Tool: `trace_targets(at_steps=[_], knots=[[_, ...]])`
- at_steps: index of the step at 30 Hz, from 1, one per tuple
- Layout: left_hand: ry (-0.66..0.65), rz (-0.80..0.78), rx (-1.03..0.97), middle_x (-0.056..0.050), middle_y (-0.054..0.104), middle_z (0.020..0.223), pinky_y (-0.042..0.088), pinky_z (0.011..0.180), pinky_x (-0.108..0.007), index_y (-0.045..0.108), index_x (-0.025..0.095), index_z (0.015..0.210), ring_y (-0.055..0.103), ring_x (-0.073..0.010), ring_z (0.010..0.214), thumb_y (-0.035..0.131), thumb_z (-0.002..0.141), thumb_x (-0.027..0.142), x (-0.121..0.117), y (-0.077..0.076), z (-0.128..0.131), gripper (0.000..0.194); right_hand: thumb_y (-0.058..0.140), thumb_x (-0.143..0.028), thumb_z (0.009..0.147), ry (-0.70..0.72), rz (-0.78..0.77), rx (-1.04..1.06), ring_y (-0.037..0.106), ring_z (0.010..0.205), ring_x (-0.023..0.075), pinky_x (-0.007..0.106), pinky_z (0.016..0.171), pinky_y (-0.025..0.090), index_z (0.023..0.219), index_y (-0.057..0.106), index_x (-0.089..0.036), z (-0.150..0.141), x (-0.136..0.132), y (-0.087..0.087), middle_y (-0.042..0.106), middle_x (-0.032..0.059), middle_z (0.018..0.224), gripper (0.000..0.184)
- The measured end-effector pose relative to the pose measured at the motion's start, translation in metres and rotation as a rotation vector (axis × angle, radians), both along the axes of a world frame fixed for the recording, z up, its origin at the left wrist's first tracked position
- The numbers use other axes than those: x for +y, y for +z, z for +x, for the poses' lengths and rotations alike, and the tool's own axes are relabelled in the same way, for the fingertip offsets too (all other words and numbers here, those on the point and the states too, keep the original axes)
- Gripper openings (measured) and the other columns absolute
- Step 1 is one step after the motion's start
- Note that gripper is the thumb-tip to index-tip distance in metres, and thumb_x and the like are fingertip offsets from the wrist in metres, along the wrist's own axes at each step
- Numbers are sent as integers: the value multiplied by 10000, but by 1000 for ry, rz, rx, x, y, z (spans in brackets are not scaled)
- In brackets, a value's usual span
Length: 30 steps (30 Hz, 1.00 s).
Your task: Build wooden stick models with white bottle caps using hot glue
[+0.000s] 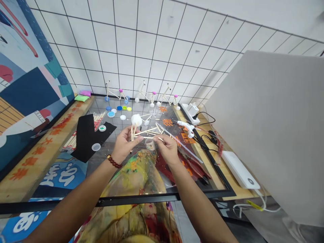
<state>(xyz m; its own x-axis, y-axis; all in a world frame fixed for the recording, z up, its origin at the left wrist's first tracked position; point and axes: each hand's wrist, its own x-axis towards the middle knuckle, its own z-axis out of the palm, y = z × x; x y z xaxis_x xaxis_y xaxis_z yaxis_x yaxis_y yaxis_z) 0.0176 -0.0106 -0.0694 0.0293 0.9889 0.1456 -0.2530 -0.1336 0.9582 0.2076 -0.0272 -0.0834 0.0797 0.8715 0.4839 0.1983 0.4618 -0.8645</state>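
My left hand [124, 143] is closed around an upright stick of a small frame of thin wooden sticks [146, 132], topped by a white ball [136, 120]. My right hand [165, 146] pinches the other end of one horizontal stick of the same frame. Both hands hold it above a glass table top [202, 182]. A bead bracelet [113, 162] sits on my left wrist.
Three finished stick models [144, 94] stand by the tiled wall, with coloured bottle caps [118, 109] in front. A white glue gun [186, 127], a power strip [192, 111], cables, a black sheet [87, 135], spare sticks [97, 119] and a large grey board [273, 128] surround the spot.
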Motion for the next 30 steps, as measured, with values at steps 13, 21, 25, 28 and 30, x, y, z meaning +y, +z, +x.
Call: trace_targets(at_steps=[13, 21, 25, 28, 30], knots=[[-49, 16, -40, -31, 747, 812, 553, 689, -272, 684, 170, 900, 681, -167, 733, 962, 416, 223, -4, 4, -2, 561, 879, -370, 562, 138, -236, 338, 186, 520, 76, 230, 498, 228, 1137, 670, -238, 15, 3, 14, 233, -118, 568, 626], [-119, 58, 6, -28, 738, 766, 536, 608, -253, 707, 175, 880, 650, -147, 646, 945, 495, 250, -9, 5, -3, 458, 905, -392, 524, 315, -307, 289, 197, 537, 83, 247, 530, 179, 1178, 707, -265, 27, 0, 6, 266, -104, 574, 695], [-119, 67, 5, -32, 735, 756, 533, 598, -251, 705, 180, 865, 641, -139, 628, 934, 526, 278, -9, 5, -2, 420, 910, -368, 515, 326, -291, 293, 226, 542, 84, 247, 542, 207, 1117, 736, -273, 27, 1, 6, 273, -104, 569, 634], [-111, 62, 14, -36, 739, 761, 537, 595, -255, 705, 183, 866, 642, -142, 625, 931, 535, 288, -9, 4, -2, 415, 911, -327, 531, 362, -270, 310, 219, 543, 78, 239, 545, 193, 1089, 751, -286, 27, 1, 7, 263, -102, 579, 581], [-109, 65, 18, -38, 744, 766, 542, 598, -260, 707, 184, 876, 649, -148, 630, 932, 534, 293, -9, 3, -2, 424, 912, -316, 539, 374, -259, 323, 212, 543, 74, 236, 547, 181, 1080, 757, -290, 27, 1, 8, 259, -100, 585, 563]])
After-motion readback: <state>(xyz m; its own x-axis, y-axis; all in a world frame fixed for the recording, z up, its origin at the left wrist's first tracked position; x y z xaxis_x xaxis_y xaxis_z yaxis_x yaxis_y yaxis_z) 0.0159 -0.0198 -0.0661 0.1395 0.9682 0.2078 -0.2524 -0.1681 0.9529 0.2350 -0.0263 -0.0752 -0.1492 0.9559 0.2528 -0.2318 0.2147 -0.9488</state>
